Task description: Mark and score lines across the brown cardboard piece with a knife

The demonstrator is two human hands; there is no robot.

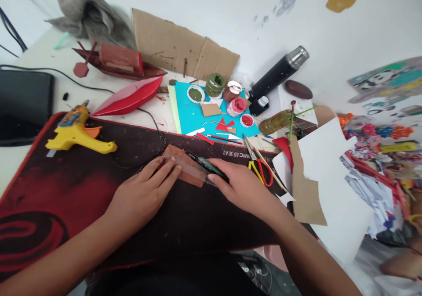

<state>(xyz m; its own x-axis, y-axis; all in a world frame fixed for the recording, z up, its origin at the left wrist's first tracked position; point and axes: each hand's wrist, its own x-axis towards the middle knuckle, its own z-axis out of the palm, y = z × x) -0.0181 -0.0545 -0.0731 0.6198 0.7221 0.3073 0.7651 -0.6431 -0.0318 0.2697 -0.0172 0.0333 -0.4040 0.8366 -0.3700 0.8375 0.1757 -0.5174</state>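
On the dark desk mat lies a small reddish-brown painted piece of cardboard (193, 180). A clear strip that looks like a ruler (189, 167) rests across it. My left hand (145, 188) lies with fingers stretched out and fingertips pressing down on the ruler and the card's left part. From the right, my right hand (235, 179) grips a dark green and black utility knife (207, 165), its front end over the card's upper edge. Whether the blade touches the card cannot be made out. Scissors (259, 166) with yellow and orange handles lie right of my right hand.
A yellow glue gun (81, 135) lies on the mat's left. Behind are a brown model boat (121, 63), a red boat-shaped piece (128, 98) and open paint jars (216, 85) on blue paper (184, 107). A black thermos (277, 74) leans at the wall; paper scraps lie right.
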